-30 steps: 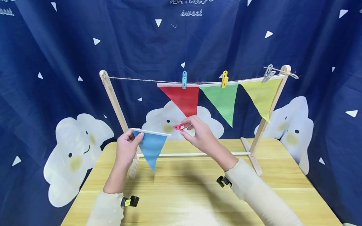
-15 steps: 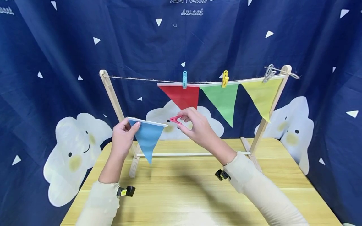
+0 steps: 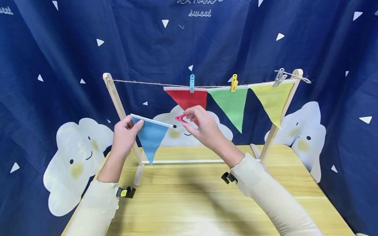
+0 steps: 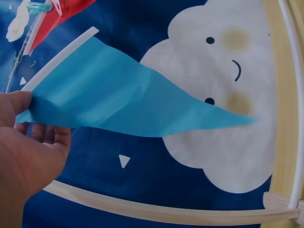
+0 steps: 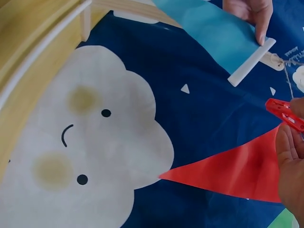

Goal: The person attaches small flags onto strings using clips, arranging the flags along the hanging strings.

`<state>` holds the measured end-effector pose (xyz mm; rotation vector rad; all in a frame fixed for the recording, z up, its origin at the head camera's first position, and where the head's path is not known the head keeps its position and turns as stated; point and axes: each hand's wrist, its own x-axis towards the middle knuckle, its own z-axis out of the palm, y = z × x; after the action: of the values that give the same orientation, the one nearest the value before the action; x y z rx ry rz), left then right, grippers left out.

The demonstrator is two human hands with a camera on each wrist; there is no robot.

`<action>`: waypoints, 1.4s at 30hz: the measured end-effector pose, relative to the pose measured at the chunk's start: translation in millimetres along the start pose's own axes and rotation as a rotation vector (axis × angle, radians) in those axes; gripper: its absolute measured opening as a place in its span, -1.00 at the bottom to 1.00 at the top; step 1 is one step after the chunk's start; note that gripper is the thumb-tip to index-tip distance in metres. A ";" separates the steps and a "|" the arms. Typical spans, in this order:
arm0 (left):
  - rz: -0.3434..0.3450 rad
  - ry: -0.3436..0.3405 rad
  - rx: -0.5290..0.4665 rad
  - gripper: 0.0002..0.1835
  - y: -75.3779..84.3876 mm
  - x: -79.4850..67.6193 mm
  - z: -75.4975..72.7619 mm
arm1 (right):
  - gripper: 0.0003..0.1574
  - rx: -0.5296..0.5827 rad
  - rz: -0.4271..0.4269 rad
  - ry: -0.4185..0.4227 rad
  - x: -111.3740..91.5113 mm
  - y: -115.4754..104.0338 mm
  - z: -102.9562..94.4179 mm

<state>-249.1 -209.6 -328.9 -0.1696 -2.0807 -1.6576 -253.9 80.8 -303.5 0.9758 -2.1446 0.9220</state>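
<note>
My left hand (image 3: 124, 134) pinches a blue triangular pennant (image 3: 151, 136) by the left end of its white top band, thumb in front. The pennant hangs point down, below the string (image 3: 141, 82). In my right hand (image 3: 205, 126) a red clothespin (image 3: 180, 118) is pinched between thumb and fingers, its nose toward the pennant and a short gap away from it. Behind that hand a red pennant (image 3: 189, 97) hangs from the string by a light blue clothespin (image 3: 192, 83). From the right wrist view, the red clothespin (image 5: 285, 114) overlaps the red pennant's upper edge.
A green pennant (image 3: 231, 105) under a yellow clothespin (image 3: 234, 83) and a yellow pennant (image 3: 273, 100) under a grey clothespin (image 3: 280, 77) hang farther right. The string spans two wooden posts (image 3: 116, 98) joined by a low white rod (image 3: 189, 161) on the wooden table (image 3: 183, 203).
My left hand has risen and shifted left with the blue pennant. The right hand has also moved up and slightly left with the red clothespin. The hanging pennants stay in place.
</note>
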 end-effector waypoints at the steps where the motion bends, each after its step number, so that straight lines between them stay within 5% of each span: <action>1: 0.000 0.003 -0.003 -0.84 2.2 2.0 -0.7 | -0.45 -0.004 -0.008 0.007 2.1 -0.5 -0.5; 8: -0.025 0.011 -0.055 -0.86 12.5 18.7 -5.7 | -0.52 0.032 -0.045 0.051 20.1 -7.6 -4.3; 18: -0.065 0.018 -0.263 -0.96 24.3 33.9 -12.1 | -0.57 0.063 -0.076 0.071 41.5 -19.0 -4.8; 42: -0.102 0.078 -0.565 -0.86 30.4 44.7 -7.6 | -0.57 0.078 -0.108 -0.014 79.3 -41.6 -12.6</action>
<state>-274.8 -217.3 -281.4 -0.1771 -1.5381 -2.2404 -261.0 39.8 -223.2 1.1275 -2.0585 0.9551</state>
